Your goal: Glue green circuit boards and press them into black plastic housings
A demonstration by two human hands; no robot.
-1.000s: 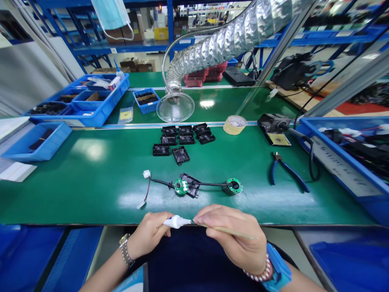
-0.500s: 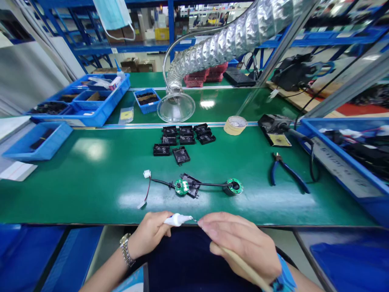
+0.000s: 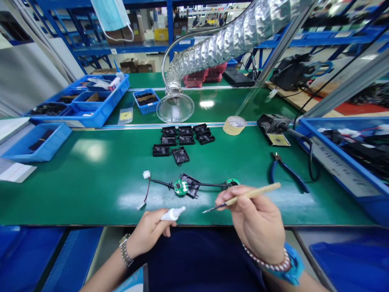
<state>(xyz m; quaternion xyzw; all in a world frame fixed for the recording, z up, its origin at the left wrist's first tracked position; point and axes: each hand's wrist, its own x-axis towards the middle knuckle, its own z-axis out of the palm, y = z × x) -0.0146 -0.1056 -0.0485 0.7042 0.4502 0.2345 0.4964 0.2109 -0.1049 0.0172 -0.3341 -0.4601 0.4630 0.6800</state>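
My left hand [image 3: 152,228] is closed around a white tube [image 3: 172,214] whose nozzle points right, just over the bench's front edge. In my right hand [image 3: 255,219] is a thin tool with a wooden handle [image 3: 258,192] and a narrow metal tip [image 3: 209,210], aimed left towards the tube but apart from it. Beyond the hands lies a round green circuit board [image 3: 181,187] on a black cable, beside a black plastic case [image 3: 191,185]. The cable runs to a green ring-shaped board [image 3: 232,181], partly hidden by my right hand. A white connector [image 3: 146,174] ends the left side.
Several black cases [image 3: 180,155] lie mid-bench below a clear fume hood [image 3: 175,108]. To the right are a tape roll [image 3: 234,126], blue-handled cutters [image 3: 287,172], a soldering iron holder [image 3: 273,127] and a blue bin [image 3: 343,162]. Blue trays [image 3: 38,142] stand left.
My right hand has moved away from the tube's nozzle, up and to the right, and turned so the tool's handle points up right. The left hand has barely moved.
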